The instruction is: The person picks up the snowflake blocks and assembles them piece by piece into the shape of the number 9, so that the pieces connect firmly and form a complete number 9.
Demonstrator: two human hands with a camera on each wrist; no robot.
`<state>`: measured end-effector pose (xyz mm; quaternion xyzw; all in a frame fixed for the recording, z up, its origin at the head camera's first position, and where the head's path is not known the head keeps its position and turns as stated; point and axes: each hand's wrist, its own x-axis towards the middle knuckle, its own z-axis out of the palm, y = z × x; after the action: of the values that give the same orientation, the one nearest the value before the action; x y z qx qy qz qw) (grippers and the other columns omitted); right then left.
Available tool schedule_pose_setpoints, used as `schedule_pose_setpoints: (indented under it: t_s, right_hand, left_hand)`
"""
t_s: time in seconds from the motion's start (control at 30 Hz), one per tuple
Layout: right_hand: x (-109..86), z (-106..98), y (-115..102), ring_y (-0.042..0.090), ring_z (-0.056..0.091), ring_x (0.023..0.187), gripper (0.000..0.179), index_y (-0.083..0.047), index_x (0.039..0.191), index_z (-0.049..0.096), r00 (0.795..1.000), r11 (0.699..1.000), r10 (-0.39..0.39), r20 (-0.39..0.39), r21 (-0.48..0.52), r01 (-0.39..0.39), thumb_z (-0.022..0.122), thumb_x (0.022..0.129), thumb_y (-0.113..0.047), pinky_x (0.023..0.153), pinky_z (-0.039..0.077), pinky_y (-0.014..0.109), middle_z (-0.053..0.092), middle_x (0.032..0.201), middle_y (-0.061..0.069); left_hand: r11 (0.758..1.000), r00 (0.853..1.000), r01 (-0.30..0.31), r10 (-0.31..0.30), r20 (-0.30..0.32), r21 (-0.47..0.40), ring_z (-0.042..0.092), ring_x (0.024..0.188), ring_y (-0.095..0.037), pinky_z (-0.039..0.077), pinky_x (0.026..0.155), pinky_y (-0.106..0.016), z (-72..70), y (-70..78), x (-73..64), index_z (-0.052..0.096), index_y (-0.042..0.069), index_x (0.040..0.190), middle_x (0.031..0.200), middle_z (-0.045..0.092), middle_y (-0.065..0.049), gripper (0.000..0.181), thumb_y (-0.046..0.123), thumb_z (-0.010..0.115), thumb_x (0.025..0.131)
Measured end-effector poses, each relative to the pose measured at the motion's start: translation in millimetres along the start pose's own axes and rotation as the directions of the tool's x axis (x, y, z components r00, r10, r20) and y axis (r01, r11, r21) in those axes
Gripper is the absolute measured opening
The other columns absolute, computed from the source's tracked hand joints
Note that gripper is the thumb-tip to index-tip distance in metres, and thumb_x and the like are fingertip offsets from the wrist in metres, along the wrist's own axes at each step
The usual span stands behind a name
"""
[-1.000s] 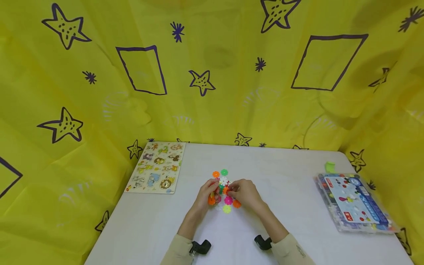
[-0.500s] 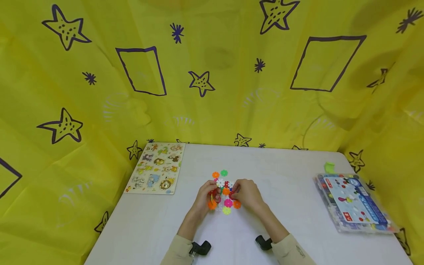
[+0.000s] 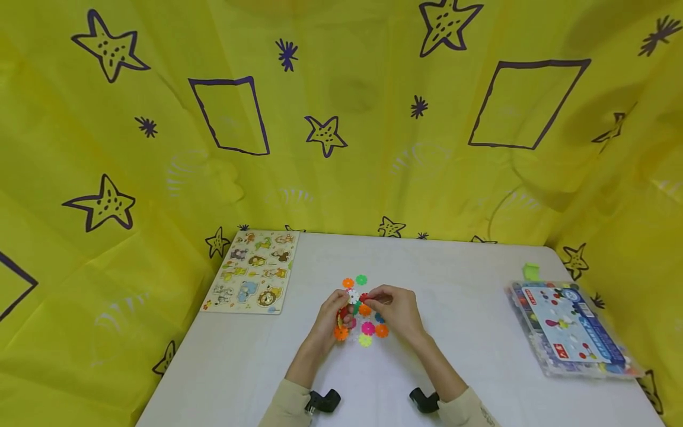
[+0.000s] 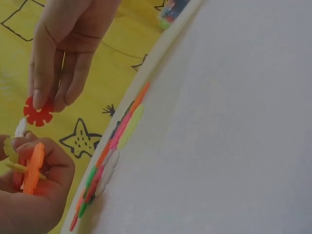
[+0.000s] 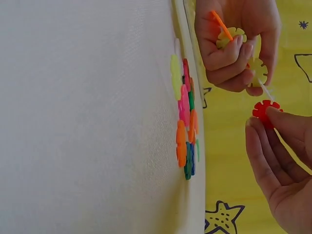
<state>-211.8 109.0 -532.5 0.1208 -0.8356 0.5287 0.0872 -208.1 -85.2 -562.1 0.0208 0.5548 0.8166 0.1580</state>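
My left hand (image 3: 328,320) grips a small cluster of joined plastic snowflake discs. An orange disc (image 4: 34,168), yellow discs (image 5: 258,73) and a white disc (image 4: 20,127) show in the cluster; curled fingers cover part of it. Between thumb and fingertips, my right hand (image 3: 397,309) pinches a red snowflake disc (image 5: 263,111). That red disc is right at the white disc's edge, both raised off the table. Below the hands lie several loose discs, among them a pink disc (image 3: 368,328), an orange disc (image 3: 382,331) and a green disc (image 3: 361,279).
On the white table (image 3: 453,273), a board with animal pictures (image 3: 251,273) lies at the back left. A clear plastic box with a printed label (image 3: 571,326) is at the right, a light green piece (image 3: 531,271) behind it. A yellow patterned curtain (image 3: 341,178) surrounds the table.
My right hand has moved from over the loose discs up and left to the cluster, with the red disc pinched in it. My left hand stays nearly in place, still gripping the cluster.
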Motion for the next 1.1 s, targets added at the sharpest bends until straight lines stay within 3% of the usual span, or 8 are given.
schedule_pose_setpoints:
  t_s: [0.27, 0.53, 0.67, 0.8, 1.1]
  right_hand:
    - [-2.4, 1.4, -1.1, 0.013, 0.075, 0.075, 0.010, -0.009, 0.092, 0.082, 0.998, 0.998, -0.053, -0.042, 0.043, 0.055, 0.086, 0.084, -0.004, 0.070, 0.060, 0.023, 0.077, 0.087, -0.001]
    - [-2.1, 3.0, 2.8, 0.015, 0.075, 0.077, 0.014, -0.005, 0.093, 0.083, 0.979, 0.978, -0.196, -0.060, 0.064, 0.199, 0.084, 0.082, 0.004, 0.070, 0.060, 0.022, 0.078, 0.089, 0.001]
    - [-1.7, 2.6, 3.1, 0.016, 0.074, 0.080, 0.016, -0.006, 0.093, 0.084, 0.955, 0.956, -0.293, -0.052, 0.017, 0.294, 0.085, 0.081, 0.005, 0.071, 0.060, 0.023, 0.078, 0.090, 0.000]
    - [-1.7, 1.9, 4.1, 0.016, 0.073, 0.079, 0.019, -0.007, 0.092, 0.084, 0.916, 0.915, -0.399, -0.037, -0.077, 0.396, 0.087, 0.078, 0.006, 0.069, 0.059, 0.023, 0.077, 0.088, 0.000]
    - [-2.2, 3.1, 5.7, 0.009, 0.065, 0.066, 0.020, -0.005, 0.088, 0.083, 0.872, 0.866, -0.488, -0.036, -0.140, 0.480, 0.088, 0.075, 0.009, 0.060, 0.051, 0.015, 0.072, 0.080, 0.000]
  left_hand:
    - [0.999, 1.000, -0.006, 0.006, 0.002, 0.031, 0.040, 0.064, -0.011, 0.038, 0.058, -0.018, 1.1, -0.4, -0.1, 0.050, 0.014, 0.105, 0.086, 0.050, -0.004, 0.013, 0.025, 0.046, 0.112]
    - [0.996, 1.000, -0.023, 0.025, -0.016, 0.091, 0.039, 0.064, -0.011, 0.037, 0.057, -0.019, 2.5, 0.3, 0.5, 0.050, 0.012, 0.105, 0.086, 0.050, -0.004, 0.014, 0.024, 0.045, 0.112]
    - [0.994, 0.999, -0.024, 0.027, -0.021, 0.109, 0.039, 0.063, -0.012, 0.036, 0.056, -0.020, 2.6, -1.3, 0.9, 0.050, 0.013, 0.104, 0.084, 0.049, -0.004, 0.014, 0.024, 0.047, 0.111]
    - [0.990, 0.999, -0.027, 0.031, -0.029, 0.140, 0.037, 0.061, -0.012, 0.035, 0.054, -0.020, 3.3, -3.5, 1.1, 0.050, 0.013, 0.103, 0.082, 0.047, -0.003, 0.014, 0.024, 0.047, 0.110]
    - [0.992, 0.999, -0.029, 0.032, -0.026, 0.121, 0.032, 0.059, -0.010, 0.030, 0.052, -0.017, 6.3, -5.5, 0.5, 0.047, 0.008, 0.101, 0.076, 0.041, -0.002, 0.015, 0.021, 0.047, 0.110]
